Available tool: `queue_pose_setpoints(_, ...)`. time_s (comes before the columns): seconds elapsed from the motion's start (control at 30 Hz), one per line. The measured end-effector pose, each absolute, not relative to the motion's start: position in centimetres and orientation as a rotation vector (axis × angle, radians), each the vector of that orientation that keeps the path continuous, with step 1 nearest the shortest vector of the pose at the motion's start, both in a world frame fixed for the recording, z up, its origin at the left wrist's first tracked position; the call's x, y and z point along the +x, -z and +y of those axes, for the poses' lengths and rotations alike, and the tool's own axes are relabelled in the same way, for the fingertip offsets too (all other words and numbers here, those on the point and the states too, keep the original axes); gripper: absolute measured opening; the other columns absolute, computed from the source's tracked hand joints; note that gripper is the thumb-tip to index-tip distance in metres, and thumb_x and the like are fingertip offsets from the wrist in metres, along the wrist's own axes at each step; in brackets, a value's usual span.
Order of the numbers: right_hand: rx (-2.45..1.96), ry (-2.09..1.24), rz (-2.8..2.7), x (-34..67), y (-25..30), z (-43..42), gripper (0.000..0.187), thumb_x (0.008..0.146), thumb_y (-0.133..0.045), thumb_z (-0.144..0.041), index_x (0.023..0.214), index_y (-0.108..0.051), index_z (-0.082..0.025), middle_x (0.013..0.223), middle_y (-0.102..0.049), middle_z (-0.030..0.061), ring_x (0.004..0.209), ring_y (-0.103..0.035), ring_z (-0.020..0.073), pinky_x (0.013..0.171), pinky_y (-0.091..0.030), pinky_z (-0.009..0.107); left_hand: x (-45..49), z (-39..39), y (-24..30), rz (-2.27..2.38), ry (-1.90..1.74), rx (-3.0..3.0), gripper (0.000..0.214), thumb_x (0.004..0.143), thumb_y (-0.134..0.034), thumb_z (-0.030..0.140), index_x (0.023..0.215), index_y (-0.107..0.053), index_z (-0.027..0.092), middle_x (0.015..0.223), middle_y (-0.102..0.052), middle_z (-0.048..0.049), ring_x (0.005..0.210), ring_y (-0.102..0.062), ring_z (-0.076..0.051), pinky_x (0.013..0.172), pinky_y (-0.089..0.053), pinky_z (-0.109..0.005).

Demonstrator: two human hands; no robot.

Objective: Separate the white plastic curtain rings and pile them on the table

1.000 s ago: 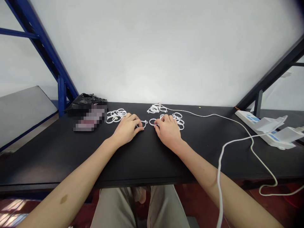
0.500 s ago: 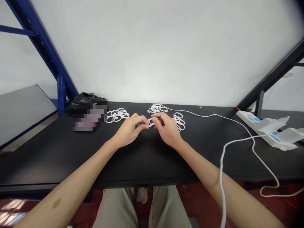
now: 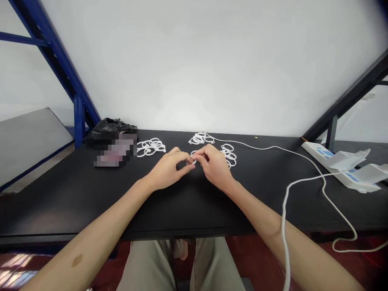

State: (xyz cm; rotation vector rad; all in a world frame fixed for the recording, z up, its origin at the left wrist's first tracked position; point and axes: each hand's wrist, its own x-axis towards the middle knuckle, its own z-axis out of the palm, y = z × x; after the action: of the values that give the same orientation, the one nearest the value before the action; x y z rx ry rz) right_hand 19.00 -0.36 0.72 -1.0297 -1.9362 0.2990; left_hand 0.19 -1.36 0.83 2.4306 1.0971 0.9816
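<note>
Both left hand (image 3: 169, 167) and right hand (image 3: 216, 166) pinch white rings (image 3: 194, 162) — blue markings (image 3: 324, 152) on the power strip (image 3: 362, 186) unreadably small.

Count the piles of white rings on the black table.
3: left pile beside the left hand; middle pile near the wall; right pile beside the right hand, which may hide more.

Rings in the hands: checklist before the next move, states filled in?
1. Left hand fingers on ring: ok.
2. Right hand fingers on it too: ok.
3. Only one ring there: cannot tell, fingers cover much.
4. Left pile uncovered by hands: ok.
5. Right pile fully visible: not ok, right hand hides part.
6. Cable off right forearm: cannot tell, they overlap in view.
</note>
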Motion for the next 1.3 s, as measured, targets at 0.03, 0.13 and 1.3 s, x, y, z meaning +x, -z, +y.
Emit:
queue_pose_setpoints(0.03,-1.026,-0.287,-1.948,19.0,-0.7,-0.4,0.012,0.091,-0.059,-0.023,0.081,-0.065,-0.02,0.083,-0.064,0.0014,0.072,-0.058,0.0136,0.07,-0.046,0.028,0.2,-1.3,-0.8,1.095,-0.977,2.438,0.012,0.091,-0.059,0.034,0.089,-0.065,0.023,0.085,-0.066,0.001,0.084,-0.052,-0.017,0.076,-0.045,-0.03)
queue_pose_setpoints(0.13,-1.017,-0.275,-1.964,18.9,-0.8,-0.5,0.012,0.091,-0.06,-0.023,0.081,-0.065,-0.021,0.082,-0.065,0.0011,0.071,-0.058,0.0136,0.07,-0.046,0.028,0.2,-1.2,-0.7,1.098,-0.962,2.449,0.012,0.091,-0.06,0.034,0.09,-0.065,0.023,0.087,-0.067,0.0008,0.086,-0.052,-0.018,0.076,-0.045,-0.03)
queue_pose_setpoints(1.3,-1.361,0.251,-2.367,19.0,0.3,-0.3,0.023,0.092,-0.057,-0.027,0.107,-0.069,-0.014,0.109,-0.06,0.015,0.105,-0.048,0.0311,0.089,-0.044,0.046,-4.8,0.4,0.5,2.338,-0.664,2.456,0.023,0.087,-0.05,0.033,0.089,-0.069,0.02,0.101,-0.066,-0.0156,0.102,-0.049,-0.038,0.081,-0.038,-0.051)
